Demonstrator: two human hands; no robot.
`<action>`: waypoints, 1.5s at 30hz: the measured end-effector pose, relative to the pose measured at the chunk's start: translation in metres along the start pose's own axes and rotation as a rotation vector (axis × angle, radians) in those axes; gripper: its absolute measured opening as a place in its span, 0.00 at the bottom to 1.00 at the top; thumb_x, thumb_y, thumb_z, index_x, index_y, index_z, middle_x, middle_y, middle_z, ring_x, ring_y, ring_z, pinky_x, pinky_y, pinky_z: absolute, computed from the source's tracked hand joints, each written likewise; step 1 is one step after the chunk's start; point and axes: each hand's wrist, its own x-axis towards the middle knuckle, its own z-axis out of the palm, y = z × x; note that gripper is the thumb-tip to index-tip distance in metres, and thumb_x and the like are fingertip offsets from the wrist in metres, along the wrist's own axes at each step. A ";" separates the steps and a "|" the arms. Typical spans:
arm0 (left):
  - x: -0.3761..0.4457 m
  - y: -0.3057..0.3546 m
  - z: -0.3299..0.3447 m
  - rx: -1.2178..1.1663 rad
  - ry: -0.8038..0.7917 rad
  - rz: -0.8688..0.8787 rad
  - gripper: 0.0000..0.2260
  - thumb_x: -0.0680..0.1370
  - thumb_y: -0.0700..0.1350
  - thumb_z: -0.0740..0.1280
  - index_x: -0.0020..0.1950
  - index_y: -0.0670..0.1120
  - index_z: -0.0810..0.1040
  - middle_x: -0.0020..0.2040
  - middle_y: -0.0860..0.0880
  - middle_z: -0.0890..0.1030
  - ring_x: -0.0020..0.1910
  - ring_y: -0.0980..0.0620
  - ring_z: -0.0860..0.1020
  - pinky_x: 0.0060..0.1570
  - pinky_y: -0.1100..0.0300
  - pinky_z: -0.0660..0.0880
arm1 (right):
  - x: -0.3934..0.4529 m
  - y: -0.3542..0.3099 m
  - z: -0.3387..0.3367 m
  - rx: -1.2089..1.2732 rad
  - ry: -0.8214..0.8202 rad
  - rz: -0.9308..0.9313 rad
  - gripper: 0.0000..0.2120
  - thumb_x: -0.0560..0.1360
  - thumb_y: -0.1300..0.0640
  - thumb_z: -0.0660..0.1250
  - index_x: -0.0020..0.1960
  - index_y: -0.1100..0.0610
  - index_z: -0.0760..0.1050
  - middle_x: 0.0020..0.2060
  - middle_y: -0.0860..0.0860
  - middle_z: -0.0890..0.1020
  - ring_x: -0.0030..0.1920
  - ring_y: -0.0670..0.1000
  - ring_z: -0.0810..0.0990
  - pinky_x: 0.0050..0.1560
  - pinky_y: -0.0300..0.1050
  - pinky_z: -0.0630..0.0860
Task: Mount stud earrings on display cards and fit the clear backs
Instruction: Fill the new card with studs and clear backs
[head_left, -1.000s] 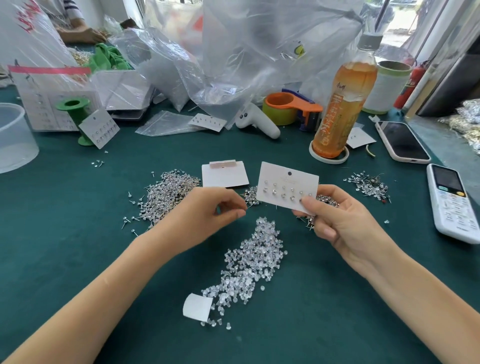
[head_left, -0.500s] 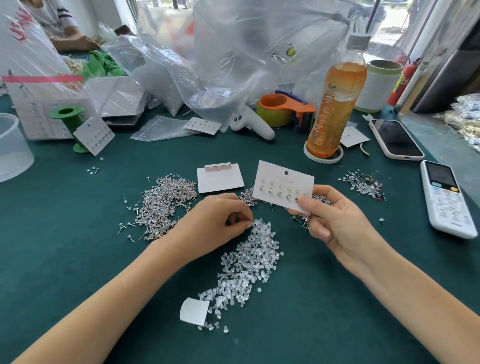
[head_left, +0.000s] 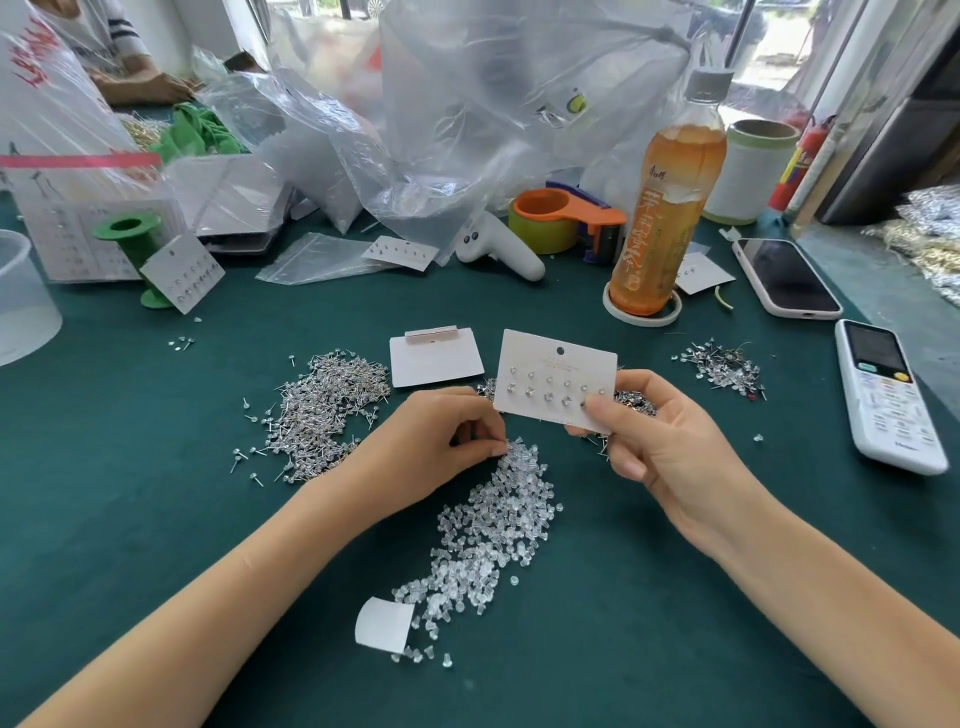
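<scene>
The step in hand looks like fitting the backs: the right hand (head_left: 660, 447) pinches the lower right corner of a display card (head_left: 553, 382) between thumb and fingers, holding it tilted above the green table (head_left: 156, 519) with two rows of stud earrings (head_left: 548, 397) already through it. The left hand (head_left: 441, 449) rests at the upper end of the pile of clear backs (head_left: 493, 535), fingertips curled together as if pinching one; whether a back is actually between them is too small to tell. Judged from this, the next move calls for lifting a single back clear of the pile, bringing it behind the card and pressing it onto a post, which needs the card turned or steadied so the post can be found. A heap of loose studs (head_left: 322, 410) lies just left of the left hand, and a smaller scatter (head_left: 724, 366) sits to the right of the card. As for containers, a translucent tub (head_left: 23, 301) at the far left edge shows nothing clearly inside; clear plastic bags (head_left: 467, 130) are heaped at the back, contents unclear; a bottle (head_left: 665, 208) holds amber drink and stands in a ring-shaped coaster (head_left: 641, 314).
</scene>
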 end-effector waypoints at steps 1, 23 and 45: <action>-0.001 0.000 -0.001 -0.019 0.011 -0.003 0.05 0.73 0.42 0.73 0.41 0.51 0.79 0.39 0.56 0.78 0.38 0.60 0.73 0.38 0.72 0.68 | 0.000 0.000 0.000 -0.012 0.002 -0.015 0.16 0.64 0.54 0.73 0.49 0.53 0.72 0.40 0.59 0.85 0.19 0.45 0.61 0.25 0.34 0.62; -0.011 -0.009 -0.018 0.059 -0.077 0.033 0.02 0.72 0.44 0.74 0.42 0.48 0.82 0.39 0.56 0.78 0.38 0.58 0.76 0.44 0.59 0.74 | -0.003 0.005 0.001 -0.102 -0.048 -0.132 0.14 0.66 0.53 0.72 0.48 0.55 0.73 0.37 0.58 0.85 0.20 0.47 0.63 0.24 0.33 0.64; -0.014 -0.009 -0.023 0.067 -0.099 -0.012 0.02 0.73 0.43 0.73 0.42 0.49 0.81 0.39 0.56 0.78 0.39 0.57 0.76 0.41 0.64 0.73 | -0.001 0.008 0.000 -0.110 -0.063 -0.127 0.15 0.66 0.53 0.72 0.49 0.55 0.72 0.37 0.57 0.85 0.20 0.47 0.63 0.24 0.33 0.65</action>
